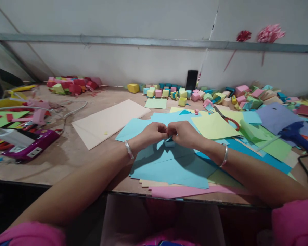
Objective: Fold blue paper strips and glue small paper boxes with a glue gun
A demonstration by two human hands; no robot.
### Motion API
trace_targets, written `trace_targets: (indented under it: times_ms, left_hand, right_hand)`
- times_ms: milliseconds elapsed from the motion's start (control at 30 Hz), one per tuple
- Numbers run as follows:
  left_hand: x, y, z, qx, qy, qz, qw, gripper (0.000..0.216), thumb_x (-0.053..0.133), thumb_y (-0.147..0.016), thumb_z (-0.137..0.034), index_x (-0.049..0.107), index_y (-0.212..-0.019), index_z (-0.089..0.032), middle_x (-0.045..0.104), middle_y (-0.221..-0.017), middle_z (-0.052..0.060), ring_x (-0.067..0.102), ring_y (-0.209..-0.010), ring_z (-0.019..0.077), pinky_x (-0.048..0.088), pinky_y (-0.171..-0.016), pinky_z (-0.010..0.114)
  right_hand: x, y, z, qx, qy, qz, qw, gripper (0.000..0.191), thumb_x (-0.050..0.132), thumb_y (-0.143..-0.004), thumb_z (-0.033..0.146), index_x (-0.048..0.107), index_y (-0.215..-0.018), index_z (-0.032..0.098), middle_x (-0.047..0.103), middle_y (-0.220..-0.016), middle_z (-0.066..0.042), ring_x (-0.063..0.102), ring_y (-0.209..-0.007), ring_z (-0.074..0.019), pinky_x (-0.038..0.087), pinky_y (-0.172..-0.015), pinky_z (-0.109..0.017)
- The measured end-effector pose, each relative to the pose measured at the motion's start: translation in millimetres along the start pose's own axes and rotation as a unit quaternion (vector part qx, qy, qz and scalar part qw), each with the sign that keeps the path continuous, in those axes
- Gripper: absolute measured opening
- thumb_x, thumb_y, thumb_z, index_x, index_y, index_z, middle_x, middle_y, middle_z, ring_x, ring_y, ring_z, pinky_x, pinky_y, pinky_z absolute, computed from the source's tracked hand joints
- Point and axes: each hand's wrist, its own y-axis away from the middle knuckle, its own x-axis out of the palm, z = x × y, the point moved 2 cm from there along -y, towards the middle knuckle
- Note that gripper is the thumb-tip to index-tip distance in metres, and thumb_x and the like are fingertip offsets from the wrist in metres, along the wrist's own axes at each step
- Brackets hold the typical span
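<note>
My left hand (154,132) and my right hand (183,132) meet at the middle of the table, fingers pinched close together. Between and just below the fingertips shows a small folded light-blue paper box (169,142), which both hands grip. The fingers cover its upper part, so its full shape is hidden. Under the hands lie overlapping sheets of light-blue paper (174,171). A yellow sheet (217,126) is right of my right hand, with orange-handled scissors (229,119) partly over it. To the left of my left hand rests a cream sheet (110,123).
Small coloured paper boxes (165,92) line the back, near an upright phone (192,80). More boxes pile up at the left (74,85) and right. A blue glue gun (295,133) lies at right, its cord trailing. A purple power strip (33,147) and pink glue gun (39,111) occupy the left.
</note>
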Motion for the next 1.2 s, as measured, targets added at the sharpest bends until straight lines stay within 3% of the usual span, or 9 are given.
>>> trace_targets:
  times_ms: [433, 600, 700, 800, 1000, 1200]
  left_hand:
    - [3, 0, 0, 0.003, -0.009, -0.003, 1.000, 0.013, 0.057, -0.070, -0.028, 0.058, -0.064, -0.016, 0.046, -0.058, -0.002, 0.034, -0.053, 0.0098, 0.025, -0.050, 0.025]
    - [1, -1, -1, -0.009, 0.063, -0.004, 0.998, 0.021, 0.051, -0.078, -0.031, 0.054, -0.062, -0.018, 0.050, -0.062, 0.000, 0.044, -0.057, 0.0119, 0.034, -0.053, 0.026]
    - [0, -1, -1, -0.016, 0.080, 0.001, 0.997, 0.009, 0.057, -0.072, -0.026, 0.060, -0.072, -0.018, 0.060, -0.073, 0.003, 0.054, -0.067, 0.0145, 0.041, -0.059, 0.027]
    - [0, 1, -3, 0.004, 0.052, -0.007, 0.999, 0.018, 0.064, -0.064, -0.022, 0.062, -0.081, -0.016, 0.062, -0.077, 0.003, 0.055, -0.069, 0.0154, 0.042, -0.060, 0.027]
    - [0, 4, -7, 0.025, 0.113, -0.007, 0.993, 0.018, 0.064, -0.068, -0.025, 0.062, -0.084, -0.016, 0.062, -0.081, 0.004, 0.054, -0.069, 0.0138, 0.042, -0.062, 0.027]
    - [5, -1, 3, 0.052, -0.056, -0.092, 0.993, 0.013, 0.057, -0.059, -0.011, 0.058, -0.071, -0.017, 0.058, -0.068, -0.001, 0.052, -0.067, 0.0142, 0.038, -0.060, 0.026]
  right_hand:
    - [-2, -2, -2, 0.019, 0.037, 0.006, 0.999, 0.021, 0.057, -0.063, 0.004, 0.065, -0.073, 0.020, 0.067, -0.072, 0.001, 0.056, -0.068, -0.0143, 0.031, -0.059, -0.023]
    - [-2, -3, -4, 0.026, 0.068, -0.010, 0.997, 0.014, 0.057, -0.065, 0.009, 0.062, -0.072, 0.020, 0.066, -0.072, -0.001, 0.052, -0.067, -0.0150, 0.028, -0.057, -0.025]
    - [-4, -5, -7, 0.038, 0.061, -0.011, 0.997, 0.014, 0.057, -0.063, 0.010, 0.061, -0.073, 0.020, 0.065, -0.073, -0.001, 0.051, -0.068, -0.0148, 0.028, -0.057, -0.025]
    - [-5, -6, -9, 0.051, 0.059, -0.009, 0.997, 0.015, 0.057, -0.061, 0.009, 0.059, -0.072, 0.019, 0.063, -0.072, -0.001, 0.048, -0.066, -0.0142, 0.026, -0.056, -0.026]
    - [-6, -7, -10, 0.047, 0.049, -0.031, 0.997, 0.011, 0.056, -0.062, 0.012, 0.056, -0.071, 0.019, 0.058, -0.068, 0.001, 0.043, -0.062, -0.0126, 0.023, -0.054, -0.026]
    - [0, -4, -9, 0.036, 0.028, -0.043, 0.998, 0.015, 0.054, -0.060, 0.010, 0.059, -0.071, 0.020, 0.058, -0.066, 0.003, 0.045, -0.062, -0.0120, 0.026, -0.056, -0.024]
